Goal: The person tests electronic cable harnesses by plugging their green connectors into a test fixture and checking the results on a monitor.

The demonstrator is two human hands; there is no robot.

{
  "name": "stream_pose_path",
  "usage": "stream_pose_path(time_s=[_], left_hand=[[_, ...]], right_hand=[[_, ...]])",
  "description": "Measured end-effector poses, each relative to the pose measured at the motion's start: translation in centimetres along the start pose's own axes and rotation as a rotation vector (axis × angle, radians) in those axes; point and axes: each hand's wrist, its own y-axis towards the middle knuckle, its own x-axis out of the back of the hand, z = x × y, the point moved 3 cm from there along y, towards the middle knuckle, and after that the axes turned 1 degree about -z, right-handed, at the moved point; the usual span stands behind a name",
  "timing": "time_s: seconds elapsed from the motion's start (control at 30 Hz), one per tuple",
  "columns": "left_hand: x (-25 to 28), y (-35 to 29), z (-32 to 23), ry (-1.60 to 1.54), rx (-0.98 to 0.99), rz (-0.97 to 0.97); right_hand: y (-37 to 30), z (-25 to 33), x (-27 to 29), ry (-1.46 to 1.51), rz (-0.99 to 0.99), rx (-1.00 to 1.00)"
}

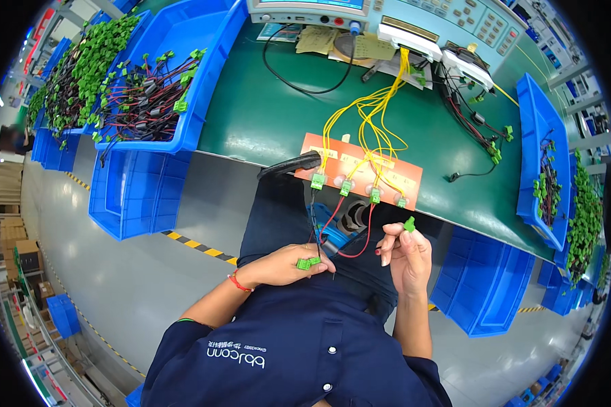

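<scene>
In the head view, the left hand [278, 266] is resting low in the middle of the frame, over the person's dark blue lap, with its fingers closed on a green plug [308, 262] at one end of a red and black cable [346, 237]. The right hand [406, 254] is lifted just to the right of it, pinching a second green plug [409, 224] between thumb and forefinger, tip pointing up toward the orange board [360, 166] at the near edge of the green surface [265, 108]. Four green sockets [346, 188] are hanging along that board's lower edge, fed by yellow wires [366, 119] running up to the grey test box [414, 13] at the top of the frame. Neither held plug looks seated in a socket, so the plugging-in seems not yet done for this cable. In the upper left, blue bins [170, 88] are holding many more such cables, and another blue bin [540, 163] at the right edge is holding a smaller heap; which heap is finished work I cannot tell, though plenty appears to be left.
</scene>
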Motion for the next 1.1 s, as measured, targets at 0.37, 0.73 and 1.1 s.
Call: stream_pose_path(time_s=[0.37,0.73,1.1], left_hand=[[0.0,-0.9,-0.5,-0.048,0.098,-0.166],[0.2,-0.8,-2.0,-0.31,0.025,-0.007],[-0.1,-0.8,-2.2,-0.376,-0.058,0.052]], right_hand=[[1.1,0.0,-0.4,-0.367,-0.186,0.03],[1.1,-0.5,-0.3,-0.348,-0.227,0.09],[1.8,-0.9,1.4,-0.568,-0.013,-0.04]])
